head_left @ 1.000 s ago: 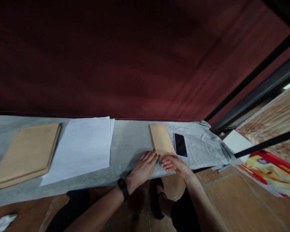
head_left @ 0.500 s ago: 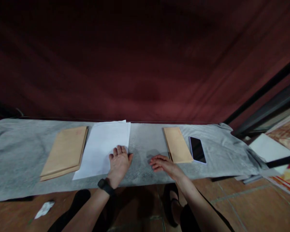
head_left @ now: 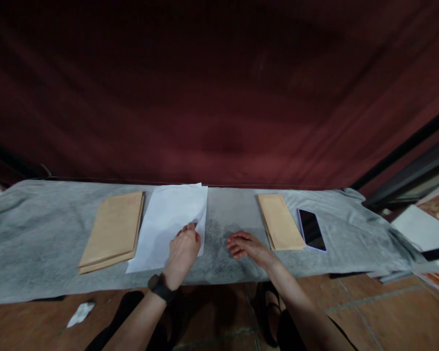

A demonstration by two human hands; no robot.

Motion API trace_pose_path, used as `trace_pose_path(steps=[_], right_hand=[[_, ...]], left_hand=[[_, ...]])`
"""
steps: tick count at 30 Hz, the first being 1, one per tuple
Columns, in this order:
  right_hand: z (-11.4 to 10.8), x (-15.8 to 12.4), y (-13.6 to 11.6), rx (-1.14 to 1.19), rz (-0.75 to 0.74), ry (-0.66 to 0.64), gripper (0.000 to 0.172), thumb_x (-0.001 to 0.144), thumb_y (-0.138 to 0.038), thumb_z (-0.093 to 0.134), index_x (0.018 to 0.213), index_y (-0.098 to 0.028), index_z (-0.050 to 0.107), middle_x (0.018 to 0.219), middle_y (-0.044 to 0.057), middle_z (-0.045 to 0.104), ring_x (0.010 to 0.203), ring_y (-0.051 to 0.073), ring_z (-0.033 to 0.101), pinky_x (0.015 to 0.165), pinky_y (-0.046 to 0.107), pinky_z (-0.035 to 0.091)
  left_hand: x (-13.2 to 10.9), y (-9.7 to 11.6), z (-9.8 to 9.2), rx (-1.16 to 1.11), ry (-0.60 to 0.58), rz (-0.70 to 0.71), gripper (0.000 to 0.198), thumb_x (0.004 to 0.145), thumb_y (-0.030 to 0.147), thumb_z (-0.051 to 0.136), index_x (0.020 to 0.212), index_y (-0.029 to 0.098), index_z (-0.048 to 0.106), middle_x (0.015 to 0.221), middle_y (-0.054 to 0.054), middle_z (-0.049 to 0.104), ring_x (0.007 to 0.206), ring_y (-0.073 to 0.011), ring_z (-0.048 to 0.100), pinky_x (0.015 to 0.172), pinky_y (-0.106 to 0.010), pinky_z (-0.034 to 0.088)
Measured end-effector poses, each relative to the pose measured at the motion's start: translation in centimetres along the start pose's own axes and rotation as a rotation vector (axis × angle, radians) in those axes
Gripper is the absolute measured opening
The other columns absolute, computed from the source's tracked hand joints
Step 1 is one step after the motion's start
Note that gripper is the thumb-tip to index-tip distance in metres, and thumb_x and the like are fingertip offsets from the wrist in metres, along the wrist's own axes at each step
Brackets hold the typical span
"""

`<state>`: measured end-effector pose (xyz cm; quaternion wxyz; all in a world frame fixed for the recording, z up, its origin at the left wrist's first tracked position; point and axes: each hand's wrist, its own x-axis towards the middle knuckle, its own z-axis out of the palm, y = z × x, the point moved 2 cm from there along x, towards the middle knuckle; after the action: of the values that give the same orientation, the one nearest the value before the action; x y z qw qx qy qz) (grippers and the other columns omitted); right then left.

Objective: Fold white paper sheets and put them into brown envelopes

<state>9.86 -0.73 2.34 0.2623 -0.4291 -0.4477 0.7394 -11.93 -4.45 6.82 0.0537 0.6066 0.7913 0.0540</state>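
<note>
On the floor (head_left: 351,312), nearer than the paper (head_left: 168,219) and to its left, lies a white scrap (head_left: 81,313). A watch (head_left: 161,288) circles the wrist just short of the paper's near edge. Above it, the left hand (head_left: 183,251) bends its fingers at the paper's right edge, where the top sheet buckles; they look pinched on it, though the fingertips are partly hidden. Most of the paper stretches left of and beyond those fingers, its long axis running away from the person with the far end leaning right. The left hand is nearer; the right hand (head_left: 248,246) hovers apart, right of the paper, fingers loosely curved and holding nothing. Half a second ago the left hand lay palm-open on the paper; now its fingers are curled, and the right hand sits closer to the paper. Large envelopes (head_left: 113,226) rest just left of the paper, slim envelopes (head_left: 281,222) well to its right, with a phone (head_left: 312,229) past them. Beyond the paper hangs a dark red curtain (head_left: 219,107).
</note>
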Motion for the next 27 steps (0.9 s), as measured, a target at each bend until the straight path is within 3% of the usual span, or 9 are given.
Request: trace_pose_path(steps=[4, 7, 12, 15, 19, 24, 27], right_hand=[[0.0, 0.2, 0.1, -0.007, 0.001, -0.011, 0.041, 0.073, -0.052, 0.078, 0.094, -0.018, 0.070, 0.090, 0.006, 0.074, 0.070, 0.014, 0.067, 0.064, 0.027, 0.055], [0.0, 0.3, 0.2, 0.000, 0.004, -0.014, 0.042, 0.072, -0.052, 0.078, 0.095, -0.018, 0.070, 0.089, 0.006, 0.074, 0.069, 0.014, 0.067, 0.064, 0.027, 0.055], [-0.2, 0.3, 0.4, 0.014, -0.013, -0.025, 0.042, 0.071, -0.050, 0.079, 0.095, -0.018, 0.070, 0.090, 0.006, 0.074, 0.069, 0.014, 0.067, 0.064, 0.026, 0.055], [-0.2, 0.5, 0.6, 0.014, -0.019, -0.020, 0.042, 0.071, -0.050, 0.079, 0.096, -0.018, 0.069, 0.091, 0.006, 0.074, 0.069, 0.014, 0.067, 0.064, 0.027, 0.056], [0.0, 0.8, 0.2, 0.026, -0.083, 0.039, 0.045, 0.073, -0.055, 0.076, 0.097, -0.018, 0.068, 0.089, 0.005, 0.073, 0.069, 0.015, 0.066, 0.064, 0.028, 0.056], [0.7, 0.6, -1.1, 0.078, -0.144, 0.123, 0.047, 0.079, -0.060, 0.068, 0.108, -0.023, 0.065, 0.096, 0.003, 0.071, 0.079, 0.016, 0.067, 0.067, 0.028, 0.055], [0.9, 0.4, -1.4, 0.076, -0.204, 0.156, 0.042, 0.078, -0.055, 0.069, 0.103, -0.022, 0.066, 0.091, 0.000, 0.070, 0.079, 0.016, 0.064, 0.068, 0.027, 0.052]], left_hand=[[0.8, -1.2, -0.5, -0.079, -0.004, -0.039, 0.030, 0.091, 0.024, 0.047, 0.114, 0.014, 0.064, 0.098, -0.015, 0.074, 0.090, -0.0261, 0.070, 0.077, -0.034, 0.051], [1.7, -2.5, -0.2, -0.290, -0.049, -0.094, 0.023, 0.088, 0.034, 0.054, 0.097, 0.018, 0.067, 0.083, -0.008, 0.073, 0.079, -0.0229, 0.068, 0.067, -0.029, 0.047], [2.9, -4.1, 0.4, -0.781, -0.101, -0.192, 0.024, 0.082, 0.038, 0.049, 0.066, 0.020, 0.056, 0.053, 0.004, 0.051, 0.054, -0.0156, 0.053, 0.051, -0.025, 0.036], [3.0, -3.9, 0.1, -0.824, -0.046, -0.211, 0.018, 0.078, 0.031, 0.047, 0.064, 0.021, 0.051, 0.052, 0.006, 0.046, 0.052, -0.0140, 0.048, 0.052, -0.024, 0.035], [2.0, -0.9, -0.3, -0.694, 0.080, -0.026, 0.012, 0.079, 0.028, 0.051, 0.068, 0.022, 0.051, 0.056, 0.006, 0.048, 0.054, -0.0131, 0.049, 0.058, -0.025, 0.036], [-1.2, 5.6, 1.4, -0.593, 0.061, 0.237, 0.013, 0.083, 0.015, 0.047, 0.074, 0.022, 0.053, 0.070, 0.000, 0.059, 0.065, -0.0148, 0.056, 0.065, -0.027, 0.043], [-2.9, 8.5, 2.3, -0.597, 0.043, 0.351, 0.013, 0.083, 0.011, 0.048, 0.078, 0.021, 0.055, 0.080, -0.004, 0.063, 0.075, -0.0168, 0.061, 0.071, -0.028, 0.047]])
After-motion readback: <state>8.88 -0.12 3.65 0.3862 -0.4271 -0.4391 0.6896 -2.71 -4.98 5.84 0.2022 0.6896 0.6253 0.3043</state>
